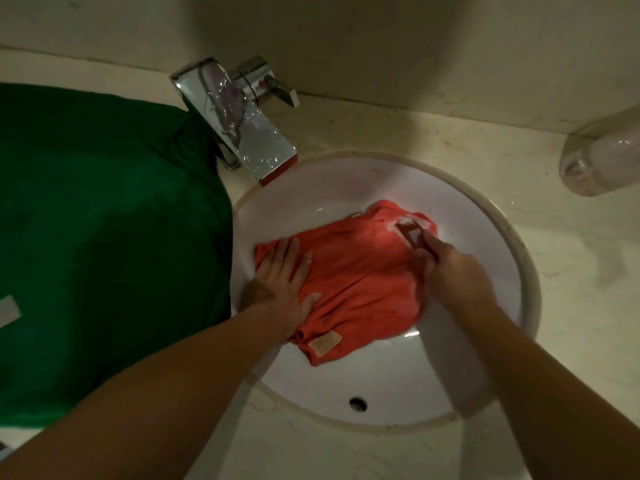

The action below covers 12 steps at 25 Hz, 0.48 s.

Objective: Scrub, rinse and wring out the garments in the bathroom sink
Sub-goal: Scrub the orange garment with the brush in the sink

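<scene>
Left hand (282, 282) flat, fingers spread, pinning the red garment (360, 285) in the sink (381, 393) — right hand (453, 271) curled round a brush (414, 237), its head at the far right corner.

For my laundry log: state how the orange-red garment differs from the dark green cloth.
The orange-red garment lies in the white sink; the dark green cloth lies on the beige counter. The left hand presses the garment while the right hand holds a dark brush on it; nobody touches the green cloth. The green cloth spreads wider than the garment. Both are fabric.
</scene>
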Motion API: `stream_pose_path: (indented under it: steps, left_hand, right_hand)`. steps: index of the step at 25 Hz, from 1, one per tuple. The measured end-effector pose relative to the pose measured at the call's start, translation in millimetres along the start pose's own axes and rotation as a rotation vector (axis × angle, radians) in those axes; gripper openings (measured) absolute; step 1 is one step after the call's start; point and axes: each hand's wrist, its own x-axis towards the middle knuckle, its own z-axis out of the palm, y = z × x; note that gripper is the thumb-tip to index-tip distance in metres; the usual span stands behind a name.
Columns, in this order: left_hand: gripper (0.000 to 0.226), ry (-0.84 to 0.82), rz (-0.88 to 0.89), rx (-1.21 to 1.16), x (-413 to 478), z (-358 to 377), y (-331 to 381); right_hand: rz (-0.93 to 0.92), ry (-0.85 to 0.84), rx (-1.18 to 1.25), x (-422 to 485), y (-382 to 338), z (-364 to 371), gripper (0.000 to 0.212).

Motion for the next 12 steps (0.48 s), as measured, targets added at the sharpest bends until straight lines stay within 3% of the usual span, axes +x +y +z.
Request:
stream_pose_path:
  steps: [2,4,7,8,11,12]
  left_hand:
    - [0.079,-0.021,-0.024,0.059,-0.6,1.5,3.6]
    - [0.082,-0.026,-0.059,0.062,-1.0,-2.7,5.2]
    - [0.081,-0.034,-0.060,0.076,-1.1,-2.3,7.6]
    - [0.082,-0.056,-0.064,0.048,0.3,-0.8,7.1]
    - [0.084,-0.057,-0.097,-0.004,-1.0,-1.8,11.2]
    - [0.085,-0.054,-0.102,-0.003,-1.6,-1.1,12.5]
  right_hand:
    - [0.082,0.090,0.094,-7.6,-2.2,0.4,0.047]
    - [-0.092,0.074,0.204,-19.2,-47.2,24.0,0.045]
    - [-0.334,-0.097,0.120,-42.4,-76.1,43.2,0.044]
    - [-0.271,-0.069,0.094,-34.0,-60.2,36.8,0.043]
    - [0.148,0.012,0.116,-8.1,-8.1,7.1,0.044]
    - [0.194,0.050,0.128,-10.0,-9.3,6.4,0.044]
